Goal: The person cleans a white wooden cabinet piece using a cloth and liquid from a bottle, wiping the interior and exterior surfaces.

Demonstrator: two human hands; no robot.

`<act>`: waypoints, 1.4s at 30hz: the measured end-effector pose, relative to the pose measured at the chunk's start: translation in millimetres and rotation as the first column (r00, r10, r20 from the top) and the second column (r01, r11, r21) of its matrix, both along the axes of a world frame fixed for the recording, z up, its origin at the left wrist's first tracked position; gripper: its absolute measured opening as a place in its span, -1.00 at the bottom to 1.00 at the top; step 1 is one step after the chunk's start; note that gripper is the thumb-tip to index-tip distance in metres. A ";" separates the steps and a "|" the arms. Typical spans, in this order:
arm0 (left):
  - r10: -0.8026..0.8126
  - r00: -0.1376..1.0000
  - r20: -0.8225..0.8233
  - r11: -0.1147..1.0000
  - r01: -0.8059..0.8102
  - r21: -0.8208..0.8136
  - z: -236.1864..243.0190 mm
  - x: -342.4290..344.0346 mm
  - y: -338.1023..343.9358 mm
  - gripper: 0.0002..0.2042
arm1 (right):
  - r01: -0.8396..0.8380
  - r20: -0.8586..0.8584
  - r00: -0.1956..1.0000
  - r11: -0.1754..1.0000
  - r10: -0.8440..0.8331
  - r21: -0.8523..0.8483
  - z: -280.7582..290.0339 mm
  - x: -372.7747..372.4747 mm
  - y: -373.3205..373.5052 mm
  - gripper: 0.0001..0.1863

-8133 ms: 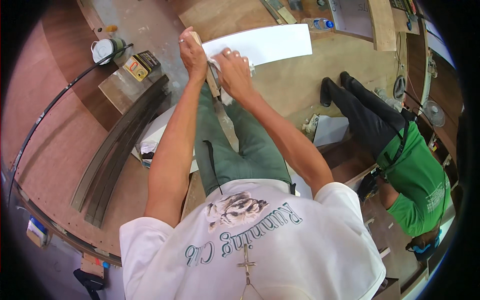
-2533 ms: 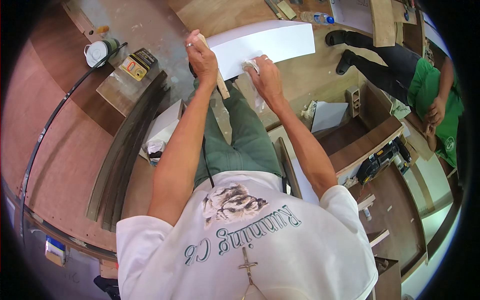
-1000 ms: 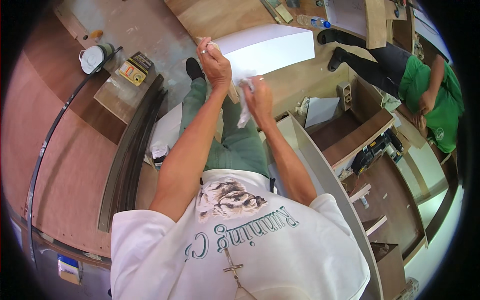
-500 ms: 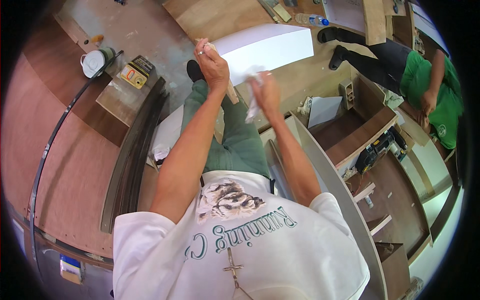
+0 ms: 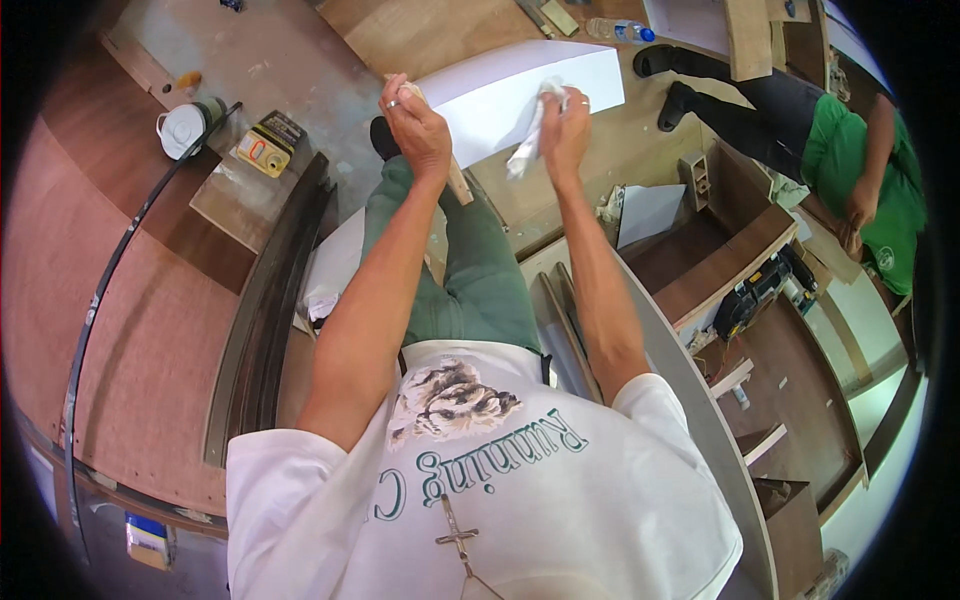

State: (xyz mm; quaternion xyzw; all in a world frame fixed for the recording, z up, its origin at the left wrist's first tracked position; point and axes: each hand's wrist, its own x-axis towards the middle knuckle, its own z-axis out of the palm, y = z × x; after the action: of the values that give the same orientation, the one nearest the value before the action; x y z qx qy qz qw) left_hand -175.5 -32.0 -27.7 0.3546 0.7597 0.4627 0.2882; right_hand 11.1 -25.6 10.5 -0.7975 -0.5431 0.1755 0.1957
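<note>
Left hand (image 5: 415, 125) clenched around the near left edge of a white panel (image 5: 500, 92), gripping it together with a wooden strip (image 5: 458, 182) that juts down below the fist. Right hand (image 5: 565, 125) grasps a crumpled white cloth (image 5: 530, 140) and presses it against the panel's face, beside the left hand. The panel lies flat just beyond both hands. Well left of the left hand: a yellow meter (image 5: 266, 150) and a white dust mask (image 5: 183, 128). Far right of the right hand, another person in a green shirt (image 5: 860, 190) crouches.
</note>
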 end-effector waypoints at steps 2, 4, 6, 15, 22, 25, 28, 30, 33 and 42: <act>0.015 1.000 0.017 1.000 -0.015 0.004 -3.3 -1.0 -0.9 -0.60 | 0.005 0.034 0.999 0.999 -0.006 0.037 -2.5 1.5 -3.7 -0.70; 0.015 1.000 0.013 1.000 -0.015 0.022 -5.0 2.2 -0.3 -0.60 | -0.034 0.089 0.996 0.999 0.030 0.042 -9.7 -8.7 -20.1 -0.70; 0.018 1.000 -0.011 0.999 -0.018 0.027 -5.0 -0.3 -0.8 -0.59 | -0.158 0.038 0.987 0.987 0.159 -0.031 -3.2 -62.3 -51.5 -0.74; -0.018 0.998 0.066 0.999 0.021 -0.050 1.5 -1.8 1.8 -0.63 | -0.338 -0.069 0.939 0.941 0.337 -0.001 21.3 -106.7 -18.3 -0.80; 0.014 0.997 0.071 1.000 -0.013 -0.016 -0.5 -1.8 -2.6 -0.63 | -0.386 -0.120 0.919 0.920 0.377 -0.065 29.0 -93.8 -39.0 -0.77; 0.017 0.996 0.086 1.000 -0.014 -0.026 1.0 2.5 0.5 -0.62 | -0.404 -0.060 0.914 0.915 0.402 -0.020 16.4 -92.9 -5.7 -0.77; 0.019 0.997 0.070 1.000 -0.018 -0.021 1.7 2.2 1.8 -0.62 | -0.227 -0.077 0.971 0.974 0.227 0.010 4.8 -66.9 10.6 -0.75; 0.012 0.999 0.052 1.000 -0.011 -0.013 0.5 0.1 -0.5 -0.62 | -0.139 -0.040 0.990 0.990 0.138 -0.024 11.0 -39.5 24.0 -0.74; 0.012 0.998 0.066 1.000 -0.011 -0.025 -0.8 3.2 1.2 -0.62 | -0.186 -0.021 0.982 0.982 0.187 0.019 1.6 -44.0 23.6 -0.74; 0.000 1.000 0.031 1.000 0.000 -0.015 0.5 2.3 0.1 -0.61 | -0.172 0.041 0.984 0.985 0.172 0.004 3.8 -46.2 15.4 -0.77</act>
State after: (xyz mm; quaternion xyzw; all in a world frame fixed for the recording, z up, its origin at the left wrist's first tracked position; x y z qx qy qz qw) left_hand -173.2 -31.9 -27.2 0.3454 0.7585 0.4625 0.3025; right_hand -35.1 -10.1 14.3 -0.7503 -0.6144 0.1734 0.1715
